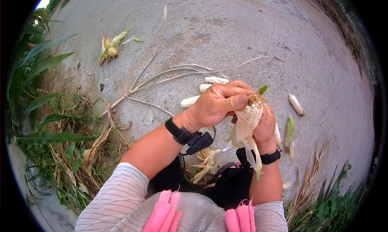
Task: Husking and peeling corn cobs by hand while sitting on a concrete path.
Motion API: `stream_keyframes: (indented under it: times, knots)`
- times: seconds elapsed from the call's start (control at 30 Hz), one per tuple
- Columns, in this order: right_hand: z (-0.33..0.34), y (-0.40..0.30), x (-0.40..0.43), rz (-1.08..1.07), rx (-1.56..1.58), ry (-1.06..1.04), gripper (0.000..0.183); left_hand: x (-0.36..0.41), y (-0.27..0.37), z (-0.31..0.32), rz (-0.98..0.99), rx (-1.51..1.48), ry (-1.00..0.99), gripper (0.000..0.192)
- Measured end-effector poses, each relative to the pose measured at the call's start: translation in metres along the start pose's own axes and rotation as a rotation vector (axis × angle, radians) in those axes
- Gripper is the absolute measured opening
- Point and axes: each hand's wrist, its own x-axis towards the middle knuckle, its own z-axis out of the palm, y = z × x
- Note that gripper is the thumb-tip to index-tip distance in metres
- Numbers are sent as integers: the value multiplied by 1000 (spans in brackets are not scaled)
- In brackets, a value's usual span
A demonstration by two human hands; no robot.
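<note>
An ear of white corn (253,113) with its husk partly peeled down is held up before me. My left hand (219,103) pinches the husk near the brownish, damaged tip between thumb and fingers. Wrapped around the ear from the right, my right hand (266,124) grips it, with pale husk leaves (253,154) hanging below. Husked white corn ears (189,101) lie on the concrete just beyond my left hand, partly hidden by it. To the right are a husked ear (296,105), a small ear with green husk (289,130) and other small ears.
A dry forked stalk (121,99) stretches across the concrete ground (321,65). Peeled husks (112,47) lie at the far left, and more husks (207,160) are by my feet. Green corn leaves (54,138) and weeds border the left; dry grass (309,174) stands at lower right.
</note>
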Motion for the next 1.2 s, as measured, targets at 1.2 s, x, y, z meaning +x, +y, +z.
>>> stream_keyframes:
  times: [1.2]
  knots:
    - [2, -9, 7, -103, -220, 295, 48, 6, 10, 5, 70, 676, 691, 36]
